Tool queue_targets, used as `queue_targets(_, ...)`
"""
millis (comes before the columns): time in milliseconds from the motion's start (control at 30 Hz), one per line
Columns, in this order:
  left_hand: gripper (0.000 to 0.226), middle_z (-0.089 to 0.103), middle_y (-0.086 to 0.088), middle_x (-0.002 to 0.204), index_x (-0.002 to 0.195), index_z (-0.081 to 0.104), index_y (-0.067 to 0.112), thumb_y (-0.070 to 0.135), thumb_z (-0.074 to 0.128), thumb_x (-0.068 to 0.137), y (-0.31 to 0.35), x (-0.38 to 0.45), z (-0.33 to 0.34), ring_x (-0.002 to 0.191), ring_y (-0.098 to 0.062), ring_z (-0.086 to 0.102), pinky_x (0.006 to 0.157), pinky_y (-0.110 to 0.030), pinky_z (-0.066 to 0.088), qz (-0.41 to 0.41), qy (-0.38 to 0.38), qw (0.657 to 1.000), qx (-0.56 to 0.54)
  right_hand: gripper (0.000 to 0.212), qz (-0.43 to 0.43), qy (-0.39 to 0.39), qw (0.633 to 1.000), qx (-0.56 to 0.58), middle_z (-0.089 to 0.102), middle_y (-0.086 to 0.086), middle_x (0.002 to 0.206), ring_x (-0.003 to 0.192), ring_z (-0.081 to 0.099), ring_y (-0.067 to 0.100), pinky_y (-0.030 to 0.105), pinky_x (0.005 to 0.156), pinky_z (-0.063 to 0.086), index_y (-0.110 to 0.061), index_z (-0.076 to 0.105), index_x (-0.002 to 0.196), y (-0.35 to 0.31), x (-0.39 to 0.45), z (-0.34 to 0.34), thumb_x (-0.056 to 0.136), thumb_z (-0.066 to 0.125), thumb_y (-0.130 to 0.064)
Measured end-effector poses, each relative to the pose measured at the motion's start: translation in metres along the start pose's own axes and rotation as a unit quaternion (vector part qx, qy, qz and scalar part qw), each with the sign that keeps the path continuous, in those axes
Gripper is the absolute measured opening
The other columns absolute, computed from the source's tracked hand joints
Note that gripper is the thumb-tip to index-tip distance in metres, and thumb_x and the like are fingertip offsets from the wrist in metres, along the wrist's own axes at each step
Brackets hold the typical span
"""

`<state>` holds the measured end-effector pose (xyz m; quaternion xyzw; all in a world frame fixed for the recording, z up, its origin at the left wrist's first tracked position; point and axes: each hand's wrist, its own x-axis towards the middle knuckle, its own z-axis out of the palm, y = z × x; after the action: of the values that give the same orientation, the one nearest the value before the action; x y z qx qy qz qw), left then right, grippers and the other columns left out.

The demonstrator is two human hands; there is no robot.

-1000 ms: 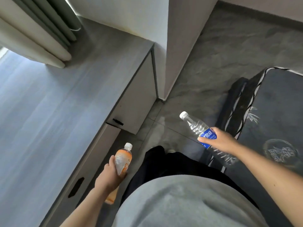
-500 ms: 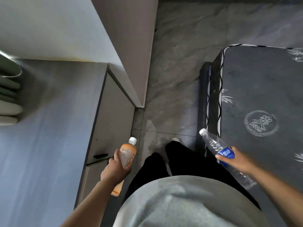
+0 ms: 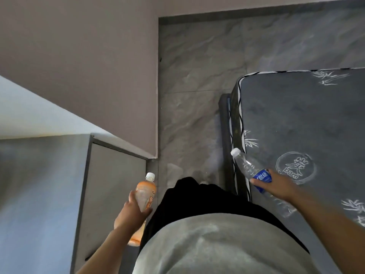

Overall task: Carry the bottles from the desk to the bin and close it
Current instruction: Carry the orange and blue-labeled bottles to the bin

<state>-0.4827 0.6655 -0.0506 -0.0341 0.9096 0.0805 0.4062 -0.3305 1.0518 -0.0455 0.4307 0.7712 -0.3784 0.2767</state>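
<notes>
Bottles are both off the desk [image 3: 39, 184]: your left hand [image 3: 132, 212] grips the orange bottle [image 3: 145, 194], your right hand [image 3: 276, 186] the clear bottle [image 3: 248, 171], caps pointing ahead; no bin is visible, so neither hand is nearer.

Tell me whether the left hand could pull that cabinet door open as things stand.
Probably not: the left hand grips the orange bottle, so no fingers are free. The cabinet door is close beside it with nothing between, but I can't make out a handle there.
</notes>
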Motion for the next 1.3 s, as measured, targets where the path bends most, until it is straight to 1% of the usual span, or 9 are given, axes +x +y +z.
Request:
queue_targets(100, 0.077, 0.056, -0.017, 0.124, 0.138, 0.021, 0.012, 0.035, 0.066, 0.079, 0.008, 0.015, -0.016, 0.108, -0.036, 0.058, 0.086, -0.044, 0.050, -0.005, -0.002, 1.000, -0.007, 0.036, -0.003, -0.008, 1.000, 0.017, 0.061, 0.004, 0.092, 0.075, 0.059, 0.014, 0.027, 0.066, 0.044, -0.025, 0.050, 0.085, -0.029, 0.022, -0.018, 0.073, 0.067, -0.055)
queue_targets(267, 0.078, 0.055, -0.017, 0.127, 0.139, 0.020, 0.012, 0.035, 0.066, 0.080, 0.033, 0.055, -0.050, 0.109, -0.033, 0.058, 0.087, -0.042, 0.049, 0.013, -0.015, 1.000, 0.009, 0.072, 0.017, -0.007, 1.000, -0.007, 0.061, 0.012, 0.115, 0.100, 0.060, 0.029, 0.044, 0.092, 0.049, -0.011, 0.046, 0.124, -0.061, 0.061, -0.033, 0.073, 0.065, -0.057)
queue_targets(433, 0.081, 0.055, -0.018, 0.127, 0.140, 0.020, 0.013, 0.034, 0.067, 0.078, 0.082, 0.099, -0.093, 0.111, -0.035, 0.056, 0.088, -0.039, 0.047, 0.042, -0.022, 0.999, 0.006, 0.083, 0.085, -0.008, 0.996, 0.004, 0.060, 0.017, 0.120, 0.104, 0.059, 0.033, 0.043, 0.093, 0.048, -0.008, 0.043, 0.127, -0.075, 0.079, -0.048, 0.067, 0.065, -0.061)
queue_targets(633, 0.074, 0.057, -0.024, 0.119, 0.135, 0.029, 0.009, 0.031, 0.069, 0.077, 0.160, 0.160, -0.145, 0.106, -0.039, 0.057, 0.085, -0.039, 0.044, 0.112, -0.004, 0.994, 0.009, 0.068, 0.166, 0.025, 0.982, 0.092, 0.060, 0.022, 0.112, 0.098, 0.060, 0.037, 0.046, 0.086, 0.052, -0.004, 0.046, 0.124, -0.072, 0.097, -0.067, 0.076, 0.069, -0.046)
queue_targets(800, 0.080, 0.057, -0.018, 0.123, 0.139, 0.023, 0.015, 0.042, 0.066, 0.077, 0.212, 0.202, -0.180, 0.108, -0.036, 0.058, 0.083, -0.037, 0.044, 0.133, -0.006, 0.990, 0.034, 0.066, 0.194, 0.032, 0.968, 0.156, 0.063, 0.023, 0.102, 0.084, 0.064, 0.035, 0.033, 0.057, 0.053, 0.000, 0.047, 0.124, -0.079, 0.132, -0.090, 0.078, 0.069, -0.042)
queue_targets(967, 0.078, 0.060, -0.017, 0.120, 0.138, 0.024, 0.015, 0.042, 0.066, 0.078, 0.248, 0.232, -0.204, 0.106, -0.035, 0.059, 0.080, -0.034, 0.044, 0.115, -0.002, 0.993, 0.033, 0.064, 0.179, 0.023, 0.972, 0.151, 0.061, 0.023, 0.110, 0.095, 0.061, 0.037, 0.044, 0.080, 0.055, -0.002, 0.046, 0.124, -0.115, 0.184, -0.143, 0.079, 0.067, -0.044)
queue_targets(1100, 0.077, 0.063, -0.018, 0.114, 0.133, 0.029, 0.016, 0.051, 0.065, 0.075, 0.265, 0.244, -0.218, 0.103, -0.035, 0.061, 0.079, -0.036, 0.046, 0.079, -0.008, 0.997, 0.013, 0.057, 0.135, 0.034, 0.979, 0.147, 0.059, 0.013, 0.096, 0.086, 0.058, 0.028, 0.041, 0.079, 0.051, -0.003, 0.051, 0.117, -0.157, 0.226, -0.188, 0.078, 0.069, -0.040)
queue_targets(1200, 0.086, 0.058, -0.022, 0.123, 0.139, 0.023, 0.012, 0.049, 0.067, 0.075, 0.277, 0.261, -0.233, 0.109, -0.037, 0.058, 0.084, -0.038, 0.045, 0.043, -0.018, 0.999, 0.004, 0.058, 0.115, 0.040, 0.982, 0.146, 0.059, 0.019, 0.106, 0.093, 0.058, 0.031, 0.042, 0.083, 0.048, -0.002, 0.049, 0.120, -0.190, 0.256, -0.220, 0.080, 0.067, -0.040)
queue_targets(1300, 0.084, 0.056, -0.023, 0.126, 0.140, 0.022, 0.011, 0.043, 0.067, 0.077, 0.293, 0.282, -0.248, 0.112, -0.038, 0.057, 0.088, -0.038, 0.045, 0.030, -0.013, 0.999, -0.002, 0.050, 0.099, 0.053, 0.982, 0.155, 0.059, 0.012, 0.094, 0.078, 0.055, 0.021, 0.034, 0.072, 0.046, -0.005, 0.051, 0.114, -0.217, 0.288, -0.241, 0.081, 0.066, -0.040)
